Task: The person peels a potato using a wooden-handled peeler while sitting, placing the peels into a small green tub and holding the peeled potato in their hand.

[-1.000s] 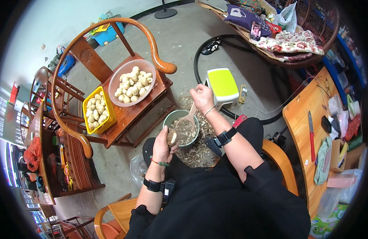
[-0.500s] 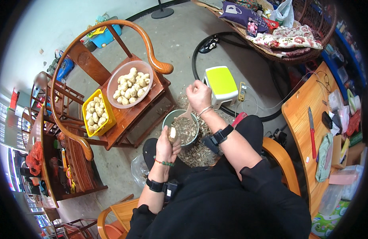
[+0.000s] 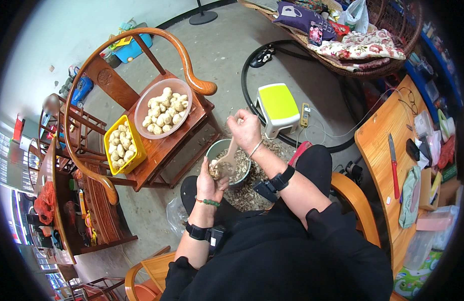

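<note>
My left hand point(image 3: 208, 184) is closed around a whitish-brown mushroom point(image 3: 213, 172) above a pale green bucket point(image 3: 210, 151). From the right, my right hand point(image 3: 246, 131) grips the handle of a pale, wooden-looking spoon point(image 3: 227, 159). Its broad end lies against the mushroom. Pale scraps and peelings point(image 3: 240, 168) fill part of the bucket. A translucent pink bowl point(image 3: 142, 127) piled with mushrooms point(image 3: 164, 113) stands on the wooden chair at left, and a yellow basket point(image 3: 139, 155) of mushrooms is beside it.
More scraps litter the floor around the bucket. Ahead are the wooden armchair point(image 3: 192, 110), a green-topped stool point(image 3: 277, 102) and a black hose point(image 3: 244, 75). A wooden table point(image 3: 375, 145) with a red-handled knife point(image 3: 394, 170) stands at right. A wicker seat point(image 3: 365, 72) holds cloths.
My right hand has shifted slightly down and left. The spoon has swung from over the bucket onto the mushroom in my left hand.
</note>
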A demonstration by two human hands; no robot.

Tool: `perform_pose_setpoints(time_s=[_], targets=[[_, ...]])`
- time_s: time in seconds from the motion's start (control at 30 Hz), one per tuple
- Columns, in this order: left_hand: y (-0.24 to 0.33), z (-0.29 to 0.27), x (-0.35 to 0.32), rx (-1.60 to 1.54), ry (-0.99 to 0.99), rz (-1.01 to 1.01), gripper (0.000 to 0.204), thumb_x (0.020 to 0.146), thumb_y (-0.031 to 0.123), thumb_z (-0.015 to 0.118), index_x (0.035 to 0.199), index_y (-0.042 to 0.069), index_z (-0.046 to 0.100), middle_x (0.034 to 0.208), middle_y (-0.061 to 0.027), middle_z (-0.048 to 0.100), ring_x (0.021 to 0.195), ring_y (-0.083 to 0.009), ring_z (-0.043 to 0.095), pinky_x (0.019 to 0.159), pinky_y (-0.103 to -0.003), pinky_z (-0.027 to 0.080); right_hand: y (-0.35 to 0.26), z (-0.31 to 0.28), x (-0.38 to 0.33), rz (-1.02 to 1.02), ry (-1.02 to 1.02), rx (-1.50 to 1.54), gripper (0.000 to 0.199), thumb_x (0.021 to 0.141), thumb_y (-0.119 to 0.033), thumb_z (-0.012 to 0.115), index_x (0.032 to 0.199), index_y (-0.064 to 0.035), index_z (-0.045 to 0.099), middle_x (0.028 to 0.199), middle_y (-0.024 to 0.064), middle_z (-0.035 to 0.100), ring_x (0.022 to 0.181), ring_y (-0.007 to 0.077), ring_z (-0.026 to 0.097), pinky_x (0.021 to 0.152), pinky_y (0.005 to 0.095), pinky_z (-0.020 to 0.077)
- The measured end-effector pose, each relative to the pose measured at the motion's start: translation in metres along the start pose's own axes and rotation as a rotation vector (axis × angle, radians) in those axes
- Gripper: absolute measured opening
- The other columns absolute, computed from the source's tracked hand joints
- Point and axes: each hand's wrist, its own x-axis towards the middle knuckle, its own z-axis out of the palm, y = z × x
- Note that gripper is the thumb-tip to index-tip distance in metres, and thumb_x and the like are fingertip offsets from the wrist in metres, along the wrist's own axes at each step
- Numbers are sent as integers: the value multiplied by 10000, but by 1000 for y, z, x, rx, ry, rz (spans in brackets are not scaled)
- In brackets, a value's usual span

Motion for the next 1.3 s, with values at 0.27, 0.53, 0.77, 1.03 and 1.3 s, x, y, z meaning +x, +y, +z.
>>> perform_pose_setpoints(time_s=[0.27, 0.53, 0.77, 1.03, 1.3], targets=[[-6, 9, -8, 224, 80, 87, 370, 945, 366, 309, 748, 86, 449, 510, -52, 403, 397, -124, 334, 348, -227, 246, 40, -3, 17, -104, 152, -196, 199, 705, -175, 625, 609, -14, 559, 540, 158, 555, 508, 309, 568, 506, 377, 447], [-2, 8, -4, 268, 45, 181, 349, 945, 369, 362, 813, 75, 496, 526, -40, 439, 386, -128, 363, 350, -235, 251, 17, -3, 11, 83, 13, 30, 215, 697, -187, 614, 611, 2, 560, 542, 168, 555, 515, 305, 574, 526, 373, 454], [-1, 0, -9, 332, -130, 132, 389, 947, 418, 363, 912, 58, 506, 531, -46, 440, 385, -120, 361, 353, -231, 247, 45, -16, 26, 48, 88, -155, 213, 690, -203, 612, 624, -3, 582, 553, 160, 574, 513, 268, 584, 527, 364, 458], [2, 9, -10, 75, -126, 107, 526, 914, 575, 296, 897, 89, 496, 570, -42, 422, 440, -108, 341, 378, -207, 240, 17, -15, 16, 134, 13, 86, 211, 708, -182, 610, 620, 4, 563, 524, 144, 557, 473, 216, 559, 492, 335, 443], [-2, 10, -6, 156, -49, -4, 480, 935, 484, 309, 747, 76, 477, 514, -31, 378, 400, -101, 314, 354, -206, 229, 24, -8, 14, -105, 160, -138, 211, 720, -163, 631, 605, -10, 543, 522, 151, 540, 488, 291, 563, 486, 357, 439]])
